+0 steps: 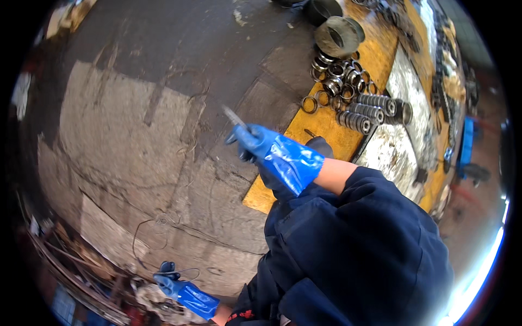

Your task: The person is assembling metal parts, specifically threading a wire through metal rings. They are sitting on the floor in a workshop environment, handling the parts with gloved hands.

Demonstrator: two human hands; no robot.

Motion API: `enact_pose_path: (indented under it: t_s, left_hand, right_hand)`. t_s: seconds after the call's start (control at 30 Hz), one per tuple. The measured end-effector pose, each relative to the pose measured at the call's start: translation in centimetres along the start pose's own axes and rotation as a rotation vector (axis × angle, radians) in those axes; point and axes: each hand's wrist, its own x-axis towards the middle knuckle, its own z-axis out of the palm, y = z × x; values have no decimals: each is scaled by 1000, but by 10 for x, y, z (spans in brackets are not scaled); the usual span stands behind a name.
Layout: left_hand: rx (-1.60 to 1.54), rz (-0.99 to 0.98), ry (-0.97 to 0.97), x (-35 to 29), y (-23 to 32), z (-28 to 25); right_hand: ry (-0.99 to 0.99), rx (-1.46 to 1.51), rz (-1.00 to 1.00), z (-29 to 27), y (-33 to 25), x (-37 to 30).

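Observation:
My right hand (253,142), in a long blue glove, is closed round a thin grey rod-like tool (235,116). Motion blur hides the tool's exact kind; its tip points up and left over the dark floor. Down at the lower left, my left hand (168,281) wears a matching glove, its fingers curled on a thin dark cable (135,247). The cable loops out past that hand and lies in a curve above the floor sheets. The far end of the cable cannot be made out.
Loose steel rings (337,79) lie piled on a yellow board (307,127) at upper right. Beside them lie several rows of ring-shaped bearings (364,114). A round grimy metal pan (338,37) stands behind. Brown cardboard sheets (119,125) cover the floor; clutter (81,250) lines the lower left edge.

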Motion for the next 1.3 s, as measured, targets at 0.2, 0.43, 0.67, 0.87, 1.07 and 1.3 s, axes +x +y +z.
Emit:
enact_pose_path:
  t_s: [0.2, 0.43, 0.67, 0.87, 1.07, 1.3]
  left_hand:
    - [-90, 127, -27, 34, 129, 94]
    - [-91, 158, -359, 99, 209, 203]
    - [-57, 255, -649, 95, 309, 364]
    - [3, 232, -851, 120, 326, 492]
    - [340, 2, -967, 104, 304, 615]
    - [392, -219, -1160, 63, 301, 710]
  right_hand:
    - [387, 91, 36, -150, -14, -20]
    - [641, 250, -33, -248, -14, -88]
    - [844, 237, -207, -294, -44, -86]
    - [859, 388, 27, -299, -53, -50]
    - [902, 674, 116, -292, -57, -18]
    - [909, 604, 259, -294, -128, 22]
